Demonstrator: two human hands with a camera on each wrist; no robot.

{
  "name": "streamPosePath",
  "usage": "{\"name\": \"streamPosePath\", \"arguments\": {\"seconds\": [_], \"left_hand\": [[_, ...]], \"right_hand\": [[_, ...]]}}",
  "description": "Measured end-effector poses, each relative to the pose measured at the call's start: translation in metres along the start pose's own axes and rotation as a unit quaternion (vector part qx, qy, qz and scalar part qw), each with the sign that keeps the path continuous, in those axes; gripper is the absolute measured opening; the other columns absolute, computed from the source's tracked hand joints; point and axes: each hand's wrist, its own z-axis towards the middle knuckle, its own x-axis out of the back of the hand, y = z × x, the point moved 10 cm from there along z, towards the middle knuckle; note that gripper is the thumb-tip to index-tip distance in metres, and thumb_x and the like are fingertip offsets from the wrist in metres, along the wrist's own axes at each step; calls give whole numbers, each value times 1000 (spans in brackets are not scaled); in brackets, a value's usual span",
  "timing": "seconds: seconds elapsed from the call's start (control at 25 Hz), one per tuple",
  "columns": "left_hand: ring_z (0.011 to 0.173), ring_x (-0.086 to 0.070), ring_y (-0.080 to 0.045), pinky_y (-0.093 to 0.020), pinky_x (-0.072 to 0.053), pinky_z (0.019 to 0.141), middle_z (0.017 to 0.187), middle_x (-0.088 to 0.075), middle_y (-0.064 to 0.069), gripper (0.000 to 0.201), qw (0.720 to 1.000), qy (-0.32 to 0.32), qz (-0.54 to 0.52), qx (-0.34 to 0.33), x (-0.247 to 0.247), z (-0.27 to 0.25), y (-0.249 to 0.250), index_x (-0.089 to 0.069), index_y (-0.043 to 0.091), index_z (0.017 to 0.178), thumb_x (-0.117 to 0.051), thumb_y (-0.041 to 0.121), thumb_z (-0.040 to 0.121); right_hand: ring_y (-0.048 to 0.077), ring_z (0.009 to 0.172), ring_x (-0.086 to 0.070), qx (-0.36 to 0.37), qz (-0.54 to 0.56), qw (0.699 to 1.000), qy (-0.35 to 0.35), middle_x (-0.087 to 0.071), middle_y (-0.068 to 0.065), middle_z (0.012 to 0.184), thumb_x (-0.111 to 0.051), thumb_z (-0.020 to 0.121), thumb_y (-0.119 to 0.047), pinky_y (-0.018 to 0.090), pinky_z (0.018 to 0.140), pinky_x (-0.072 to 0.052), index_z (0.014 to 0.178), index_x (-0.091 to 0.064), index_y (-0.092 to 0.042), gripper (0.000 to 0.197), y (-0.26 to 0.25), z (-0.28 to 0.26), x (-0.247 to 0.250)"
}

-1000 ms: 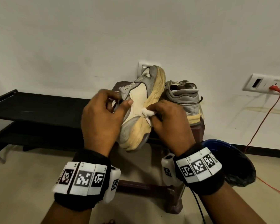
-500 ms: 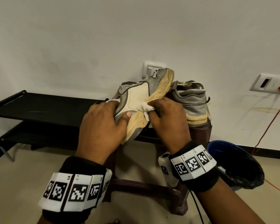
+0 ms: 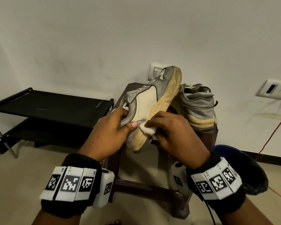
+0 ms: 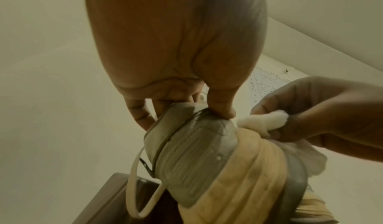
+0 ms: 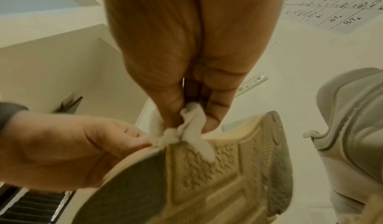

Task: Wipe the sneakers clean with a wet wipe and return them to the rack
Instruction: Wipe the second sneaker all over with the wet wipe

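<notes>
Head view alone shows second sneaker [image 3: 198,108]; grips clamp sneaker [image 3: 152,101], wipe [image 3: 147,129].

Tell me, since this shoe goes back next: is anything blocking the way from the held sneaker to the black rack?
Nothing visible does. The left hand holds the sneaker above the brown stool; the rack stands to its left, both shelves showing bare, with open space between. The second sneaker sits on the far side.

Looks like a room in a home, likely an entry or utility corner: plain painted wall [image 3: 104,38] with a switch plate [image 3: 154,71] and socket strip [image 3: 273,90], orange cord [image 3: 272,133] plugged in, tiled floor [image 3: 23,172], low black shoe rack [image 3: 52,103], brown plastic stool [image 3: 206,133], blue bin with black liner [image 3: 243,168].
</notes>
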Motion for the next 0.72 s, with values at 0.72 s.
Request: {"name": "streamPosePath", "arguments": {"seconds": [0.72], "left_hand": [[118,-55,-3,-39,-45,105,124,-62,15,50,990,-78,-108,-56,-22,-1,25,-54,32,128,-70,16,83]], "right_hand": [[12,83,-62,-84,-17,989,117,-69,1,92,-69,79,-1,18,74,-49,98,-73,-12,23,60,-11,36]]}}
